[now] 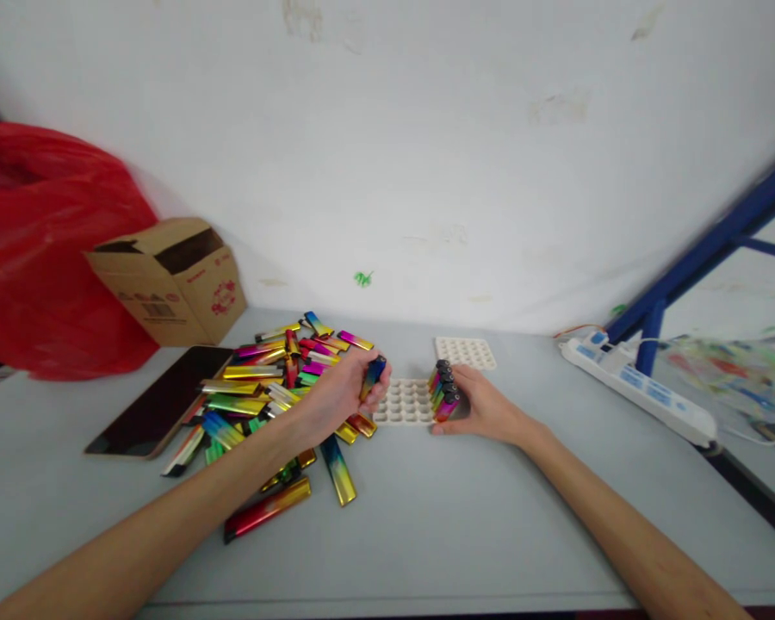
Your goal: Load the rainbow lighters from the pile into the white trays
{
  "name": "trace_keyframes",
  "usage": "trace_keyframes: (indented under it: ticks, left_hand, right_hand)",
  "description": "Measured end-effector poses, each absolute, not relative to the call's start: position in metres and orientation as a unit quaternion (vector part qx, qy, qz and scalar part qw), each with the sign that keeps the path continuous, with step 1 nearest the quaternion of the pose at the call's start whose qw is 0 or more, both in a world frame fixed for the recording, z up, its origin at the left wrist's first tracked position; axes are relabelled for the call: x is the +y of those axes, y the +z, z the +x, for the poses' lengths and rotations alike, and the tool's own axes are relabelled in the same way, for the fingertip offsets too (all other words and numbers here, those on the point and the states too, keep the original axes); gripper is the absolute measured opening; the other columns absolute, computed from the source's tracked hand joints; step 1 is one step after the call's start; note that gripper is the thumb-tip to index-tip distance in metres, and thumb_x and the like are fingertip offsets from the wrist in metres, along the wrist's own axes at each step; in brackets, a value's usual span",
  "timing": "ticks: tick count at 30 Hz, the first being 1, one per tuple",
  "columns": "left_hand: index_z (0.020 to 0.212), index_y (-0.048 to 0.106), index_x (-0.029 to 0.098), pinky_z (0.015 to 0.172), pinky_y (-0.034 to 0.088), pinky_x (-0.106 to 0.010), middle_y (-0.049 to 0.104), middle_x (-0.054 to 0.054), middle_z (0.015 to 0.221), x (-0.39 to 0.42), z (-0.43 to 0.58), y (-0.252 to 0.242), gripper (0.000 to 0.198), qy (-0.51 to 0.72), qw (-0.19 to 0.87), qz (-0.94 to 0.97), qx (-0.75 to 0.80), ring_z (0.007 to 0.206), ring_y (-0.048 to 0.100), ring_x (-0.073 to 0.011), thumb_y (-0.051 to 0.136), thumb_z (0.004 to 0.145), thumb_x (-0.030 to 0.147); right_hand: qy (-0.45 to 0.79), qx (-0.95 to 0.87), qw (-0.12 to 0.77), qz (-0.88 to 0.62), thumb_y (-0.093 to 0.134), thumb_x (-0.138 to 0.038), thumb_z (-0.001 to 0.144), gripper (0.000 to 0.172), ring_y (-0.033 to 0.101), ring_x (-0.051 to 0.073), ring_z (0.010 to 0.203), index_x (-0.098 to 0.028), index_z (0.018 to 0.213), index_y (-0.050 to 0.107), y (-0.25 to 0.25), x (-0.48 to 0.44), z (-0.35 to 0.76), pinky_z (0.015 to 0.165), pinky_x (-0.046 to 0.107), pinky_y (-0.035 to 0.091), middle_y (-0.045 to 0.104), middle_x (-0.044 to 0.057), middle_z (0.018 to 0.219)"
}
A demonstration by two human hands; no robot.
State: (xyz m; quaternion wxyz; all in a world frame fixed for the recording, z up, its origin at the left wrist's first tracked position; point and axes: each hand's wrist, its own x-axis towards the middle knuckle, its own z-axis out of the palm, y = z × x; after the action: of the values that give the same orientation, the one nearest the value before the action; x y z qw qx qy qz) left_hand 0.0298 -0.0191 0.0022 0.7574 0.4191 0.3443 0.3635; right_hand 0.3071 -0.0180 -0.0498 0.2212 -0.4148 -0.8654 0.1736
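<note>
My left hand (352, 385) is closed around a blue and yellow lighter (373, 376), held just above the left end of a white tray with round holes (406, 401). At the tray's right end stands a row of several shiny, multicoloured lighters (443, 392), black tops up. My right hand (481, 405) grips this row from the right, thumb at the near end and fingers at the far end. Beside and beneath my left forearm lies a loose pile of metallic lighters (251, 387) in gold, red, green, purple and blue.
A second white tray (465, 353) lies farther back near the wall. Left of the pile are a dark-screened tablet (158, 405), an opened cardboard box (174, 284) and a red plastic bag (52, 250). A white power strip (639, 392) and a blue metal frame (703, 241) stand at right.
</note>
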Motion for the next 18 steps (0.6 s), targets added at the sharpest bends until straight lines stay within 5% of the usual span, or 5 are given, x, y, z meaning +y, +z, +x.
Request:
trace_keyframes:
  ticks: [18]
  left_hand:
    - [0.070,0.060,0.016,0.047,0.035,-0.023,0.045,0.000,0.063,-0.0165,0.0302,-0.0034,0.031,0.385,0.751,0.402,0.355,0.052,0.038,-0.0112,0.050,0.090,0.037]
  right_hand:
    - [0.169,-0.864,0.219,-0.421,0.090,-0.062,0.067,0.062,0.059,0.031,0.103,-0.019,0.104,0.065,-0.0482,-0.0189,0.3058,0.092,0.044,0.048,0.065,0.011,0.110]
